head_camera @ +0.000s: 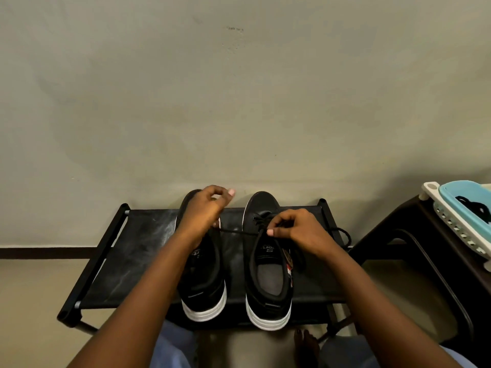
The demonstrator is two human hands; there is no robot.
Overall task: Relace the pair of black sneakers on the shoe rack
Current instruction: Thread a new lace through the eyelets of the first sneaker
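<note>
Your right hand (pixel 300 232) and left hand (pixel 202 211) pinch the lace (pixel 239 231) taut between them, mid-lacing the right sneaker (pixel 263 201). Next, thread the eyelet just beneath your right grip.

Right sneaker (pixel 269 277) bears an "S" on its tongue label (pixel 266 249); other print blurred

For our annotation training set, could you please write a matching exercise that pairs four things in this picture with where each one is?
Things
1. light blue plastic basket
2. black fabric-topped shoe rack
3. right hand
4. left hand

Places
A. over the left black white-soled sneaker
B. pinching the black lace over the right black sneaker
C. atop the dark stand at the far right
D. under both sneakers, against the wall

Pairs: 1-C, 2-D, 3-B, 4-A
</note>
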